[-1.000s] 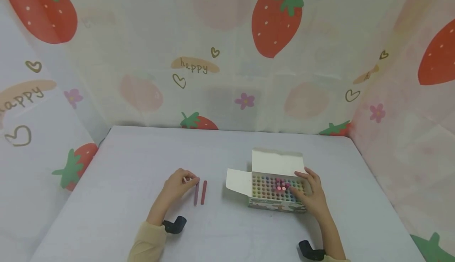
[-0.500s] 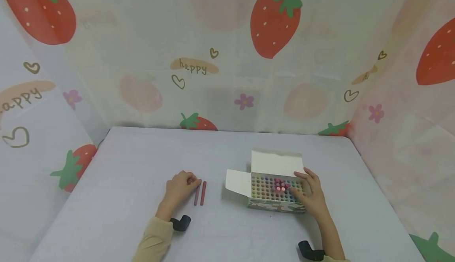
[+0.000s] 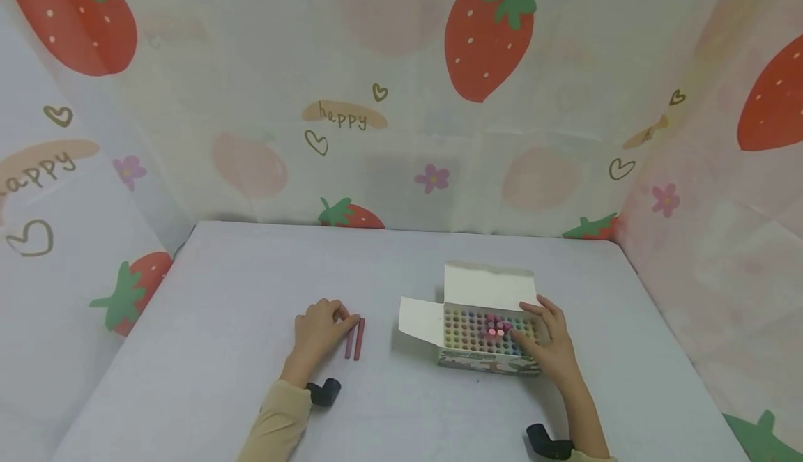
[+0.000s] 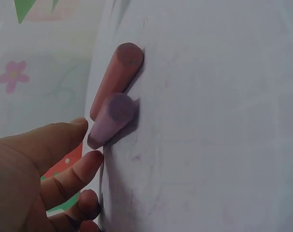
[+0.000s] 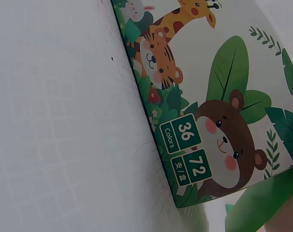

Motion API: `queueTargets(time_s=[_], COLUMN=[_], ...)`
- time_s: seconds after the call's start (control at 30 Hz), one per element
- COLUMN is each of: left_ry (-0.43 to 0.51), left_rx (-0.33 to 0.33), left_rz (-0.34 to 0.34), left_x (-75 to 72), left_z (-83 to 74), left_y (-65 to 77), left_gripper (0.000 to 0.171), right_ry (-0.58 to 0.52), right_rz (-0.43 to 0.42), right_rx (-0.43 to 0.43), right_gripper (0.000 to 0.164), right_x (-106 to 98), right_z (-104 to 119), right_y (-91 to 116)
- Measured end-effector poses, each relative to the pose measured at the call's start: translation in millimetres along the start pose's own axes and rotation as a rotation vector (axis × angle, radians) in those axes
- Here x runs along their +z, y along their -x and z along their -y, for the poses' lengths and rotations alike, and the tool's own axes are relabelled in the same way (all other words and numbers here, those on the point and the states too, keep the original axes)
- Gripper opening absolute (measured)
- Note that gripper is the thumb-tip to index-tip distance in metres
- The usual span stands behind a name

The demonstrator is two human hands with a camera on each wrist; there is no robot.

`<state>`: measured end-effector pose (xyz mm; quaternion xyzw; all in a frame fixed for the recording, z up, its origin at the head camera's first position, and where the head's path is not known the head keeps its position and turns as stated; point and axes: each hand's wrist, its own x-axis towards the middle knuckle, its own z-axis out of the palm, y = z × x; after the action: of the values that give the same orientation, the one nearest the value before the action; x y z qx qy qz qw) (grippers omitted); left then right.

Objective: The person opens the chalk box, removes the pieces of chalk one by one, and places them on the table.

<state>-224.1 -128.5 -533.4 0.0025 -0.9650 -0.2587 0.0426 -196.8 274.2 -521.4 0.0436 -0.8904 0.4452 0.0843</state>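
Note:
My left hand [image 3: 321, 327] is over the table, left of the box. Its thumb and index finger pinch the far end of a purple chalk stick [image 4: 110, 118]. Beside that stick, nearly parallel, lies a red chalk stick [image 4: 118, 75]. My right hand [image 3: 552, 342] holds the right end of an open chalk box [image 3: 483, 361], with the thumb across the top and the other fingers by the back corner. Several pink and purple sticks [image 3: 495, 327] stand higher than the other coloured ends inside. The right wrist view shows the box's printed side [image 5: 209, 106] but little of the hand.
A white back flap [image 3: 489, 286] stands up from the box, and a white side flap [image 3: 420, 320] sticks out to the left. White cloth covers the table [image 3: 401, 413]. A strawberry-print curtain [image 3: 401, 86] hangs behind and at both sides.
My left hand has moved slightly right along the table. The purple chalk stick now lies a little closer to the red one. My right hand and the box have stayed in place.

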Motion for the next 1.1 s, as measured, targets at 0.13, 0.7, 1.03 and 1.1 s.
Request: queueTargets(time_s=[0.13, 0.7, 1.03, 1.1], left_ry=[-0.003, 0.148, 0.263, 0.291], left_rx=[-0.009, 0.082, 0.264, 0.303], left_rz=[0.006, -0.167, -0.256, -0.272], left_x=[-0.4, -7.5, -8.2, -7.3], left_z=[-0.2, -33.7, -84.4, -95.2], left_y=[0.1, 1.8, 6.3, 7.8], left_gripper=[0.030, 0.017, 0.007, 0.007], right_ry=[-0.006, -0.006, -0.009, -0.010], right_rz=[0.006, 0.003, 0.001, 0.001], right_rx=[0.007, 0.001, 0.002, 0.001], right_gripper=[0.050, 0.050, 0.050, 0.050], right_x=[0, -1, 0, 0], right_z=[0, 0, 0, 0], right_y=[0, 1, 1, 1])
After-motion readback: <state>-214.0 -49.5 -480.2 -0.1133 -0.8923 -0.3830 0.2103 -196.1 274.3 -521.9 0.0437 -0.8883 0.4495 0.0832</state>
